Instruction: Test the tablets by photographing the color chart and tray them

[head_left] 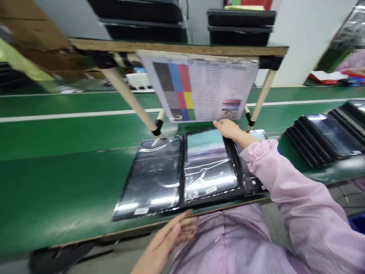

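My right hand (228, 128) reaches to the top right corner of the middle tablet-like screen (209, 163). Its fingers are together and point left; what they grip, if anything, is hidden. That screen shows a teal and purple picture under clear film and lies on a black backing. To its left is a dark film-wrapped screen (155, 175) with a small white label. A third screen (252, 175) lies to the right, partly covered by my right arm. Below the table's front edge, my left hand (176, 234) is open, fingers stretched out, holding nothing.
Over the screens stands a shelf (182, 47) on pale legs, bearing black trays (242, 28). A printed colour chart sheet (199, 89) hangs from it. Stacked dark screens (327, 133) lean at the right on the green table (57, 190). Cardboard boxes (37, 34) are behind left.
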A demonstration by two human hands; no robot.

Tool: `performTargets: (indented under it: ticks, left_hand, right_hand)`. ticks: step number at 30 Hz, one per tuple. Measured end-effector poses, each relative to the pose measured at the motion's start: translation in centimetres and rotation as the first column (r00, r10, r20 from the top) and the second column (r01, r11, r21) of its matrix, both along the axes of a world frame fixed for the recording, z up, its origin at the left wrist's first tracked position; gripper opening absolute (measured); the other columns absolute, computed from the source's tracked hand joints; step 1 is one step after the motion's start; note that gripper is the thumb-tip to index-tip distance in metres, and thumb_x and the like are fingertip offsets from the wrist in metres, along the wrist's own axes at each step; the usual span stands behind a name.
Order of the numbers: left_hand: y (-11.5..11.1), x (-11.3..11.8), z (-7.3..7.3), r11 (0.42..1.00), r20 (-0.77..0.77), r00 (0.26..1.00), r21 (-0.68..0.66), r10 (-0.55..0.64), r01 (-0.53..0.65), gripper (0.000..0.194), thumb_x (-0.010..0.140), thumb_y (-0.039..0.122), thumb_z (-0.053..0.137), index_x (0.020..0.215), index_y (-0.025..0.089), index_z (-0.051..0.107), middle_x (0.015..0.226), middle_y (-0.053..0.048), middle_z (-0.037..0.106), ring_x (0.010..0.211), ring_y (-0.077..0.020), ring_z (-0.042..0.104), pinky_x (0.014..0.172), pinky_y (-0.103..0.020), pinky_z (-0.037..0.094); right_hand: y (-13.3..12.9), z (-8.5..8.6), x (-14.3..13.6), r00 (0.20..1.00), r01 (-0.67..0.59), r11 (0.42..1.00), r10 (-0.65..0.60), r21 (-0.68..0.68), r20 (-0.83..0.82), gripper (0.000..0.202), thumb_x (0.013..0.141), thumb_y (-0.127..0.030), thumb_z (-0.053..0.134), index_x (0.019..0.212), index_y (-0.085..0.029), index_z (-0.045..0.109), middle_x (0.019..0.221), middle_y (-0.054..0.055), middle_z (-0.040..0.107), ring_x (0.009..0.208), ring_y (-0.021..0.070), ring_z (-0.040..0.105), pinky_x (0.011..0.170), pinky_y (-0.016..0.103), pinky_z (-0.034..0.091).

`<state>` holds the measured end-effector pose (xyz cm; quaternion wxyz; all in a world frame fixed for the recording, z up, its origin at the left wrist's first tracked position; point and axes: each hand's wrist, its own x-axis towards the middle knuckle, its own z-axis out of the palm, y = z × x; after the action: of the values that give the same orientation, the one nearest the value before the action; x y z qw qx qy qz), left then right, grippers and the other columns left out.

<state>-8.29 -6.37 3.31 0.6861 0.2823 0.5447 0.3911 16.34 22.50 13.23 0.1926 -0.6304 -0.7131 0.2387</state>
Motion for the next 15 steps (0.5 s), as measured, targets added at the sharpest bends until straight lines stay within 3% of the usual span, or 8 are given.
performTargets:
  ticks: [3, 6, 10, 13, 15]
  left_hand:
    - [1.1, 1.6, -1.3, 0.969, 0.189, 0.961, -0.179, 0.202, -0.169, 0.067, 0.067, 0.069, 0.088, 0.105, 0.014, 0.083, 0.128, -0.021, 0.076, 0.124, -0.0383, 0.07, 0.106, -0.043, 0.06]
    - [1.8, 2.0, -1.3, 0.937, 0.256, 0.924, -0.275, 0.285, -0.214, 0.06, 0.078, 0.062, 0.081, 0.108, 0.011, 0.081, 0.133, -0.023, 0.073, 0.127, -0.0385, 0.069, 0.11, -0.045, 0.058]
    - [2.0, 2.8, -0.2, 0.891, 0.219, 0.898, -0.345, 0.381, -0.294, 0.043, 0.098, 0.047, 0.057, 0.107, 0.011, 0.078, 0.129, -0.024, 0.074, 0.127, -0.037, 0.07, 0.111, -0.05, 0.056]
    - [1.8, 3.3, 0.0, 0.878, 0.239, 0.874, -0.345, 0.424, -0.332, 0.038, 0.1, 0.042, 0.053, 0.115, 0.017, 0.078, 0.124, -0.019, 0.077, 0.127, -0.0364, 0.07, 0.11, -0.055, 0.055]
    - [1.5, 3.0, -0.5, 0.896, 0.296, 0.865, -0.318, 0.405, -0.311, 0.04, 0.099, 0.047, 0.055, 0.122, 0.022, 0.077, 0.122, -0.015, 0.079, 0.127, -0.0379, 0.07, 0.109, -0.059, 0.055]
  right_hand:
    - [-2.3, 0.7, 0.0, 0.989, 0.05, 0.993, -0.035, 0.104, -0.147, 0.041, 0.108, -0.038, 0.042, 0.133, -0.014, 0.064, 0.137, 0.013, 0.066, 0.13, 0.0218, 0.06, 0.116, 0.036, 0.043]
    - [-5.5, 0.4, 0.1, 0.929, 0.16, 0.971, -0.088, 0.175, -0.36, 0.048, 0.106, -0.037, 0.045, 0.151, -0.019, 0.047, 0.156, 0.01, 0.051, 0.145, 0.0165, 0.047, 0.125, 0.033, 0.035]
    - [-9.6, -1.6, 0.6, 0.681, 0.302, 0.944, -0.118, 0.13, -0.723, 0.06, 0.093, -0.042, 0.067, 0.146, -0.02, 0.049, 0.156, 0.011, 0.049, 0.148, 0.0232, 0.043, 0.13, 0.042, 0.032]
    - [-11.9, -2.7, 1.4, 0.564, 0.345, 0.93, -0.094, 0.13, -0.82, 0.064, 0.087, -0.05, 0.073, 0.142, -0.026, 0.052, 0.152, 0.009, 0.052, 0.146, 0.0261, 0.045, 0.129, 0.049, 0.033]
    - [-13.3, -2.7, 2.1, 0.489, 0.39, 0.913, -0.092, 0.123, -0.868, 0.065, 0.084, -0.054, 0.074, 0.14, -0.028, 0.054, 0.149, 0.007, 0.054, 0.144, 0.0266, 0.046, 0.128, 0.051, 0.034]
